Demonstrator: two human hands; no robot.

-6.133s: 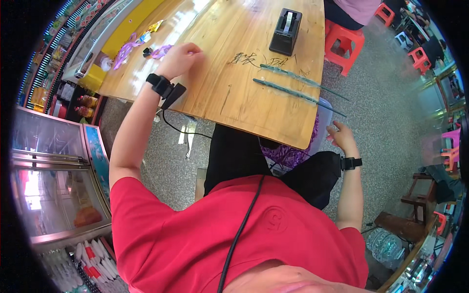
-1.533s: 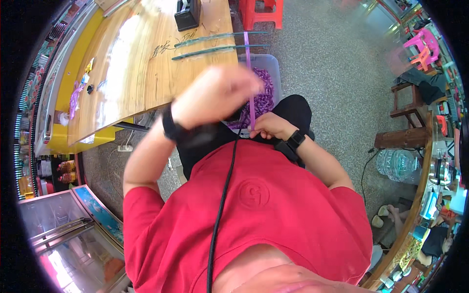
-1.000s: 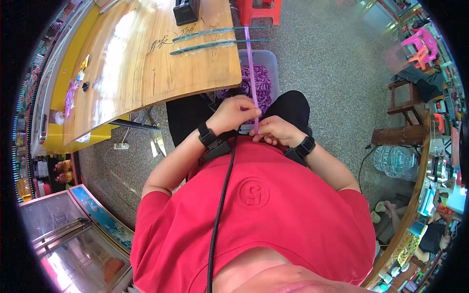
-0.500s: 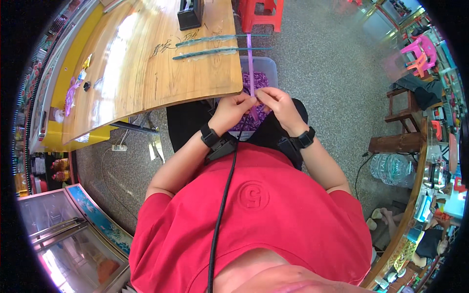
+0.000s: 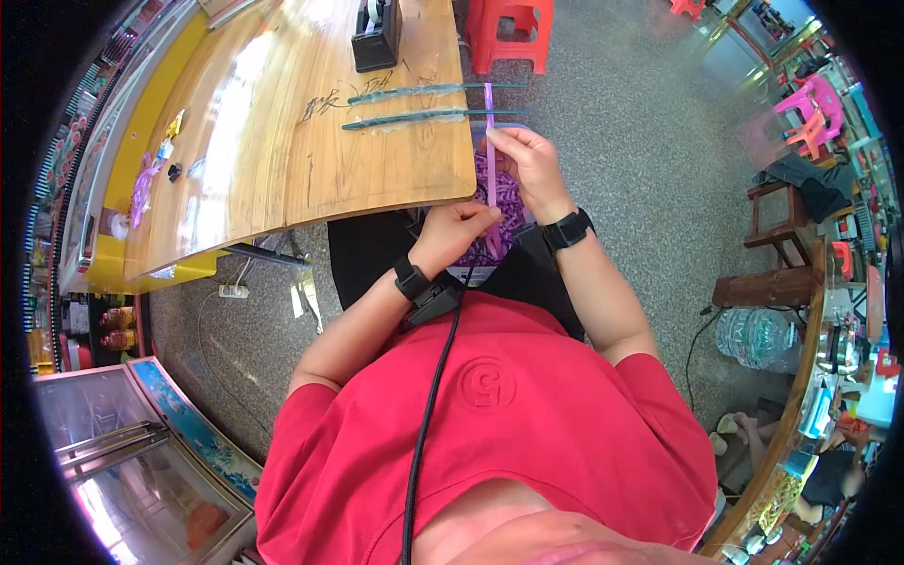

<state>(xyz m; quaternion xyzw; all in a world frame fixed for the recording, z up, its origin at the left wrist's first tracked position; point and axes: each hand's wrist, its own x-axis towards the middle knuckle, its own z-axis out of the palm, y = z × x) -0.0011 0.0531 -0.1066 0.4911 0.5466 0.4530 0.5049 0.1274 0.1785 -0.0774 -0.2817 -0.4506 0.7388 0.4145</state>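
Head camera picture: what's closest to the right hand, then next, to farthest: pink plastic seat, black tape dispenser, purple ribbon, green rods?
1. Purple ribbon: pinched in the right hand.
2. Green rods: just beyond the hand, sticking past the table edge.
3. Black tape dispenser: on the table, beyond the rods.
4. Pink plastic seat: far off to the right.

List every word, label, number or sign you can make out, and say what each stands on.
Wooden table: dark handwritten characters near the green rods; not copied out.
Red shirt: one raised digit inside a circle; not copied out.
Small bottles at left: any lettering too small to read.
Purple strip: no lettering visible.
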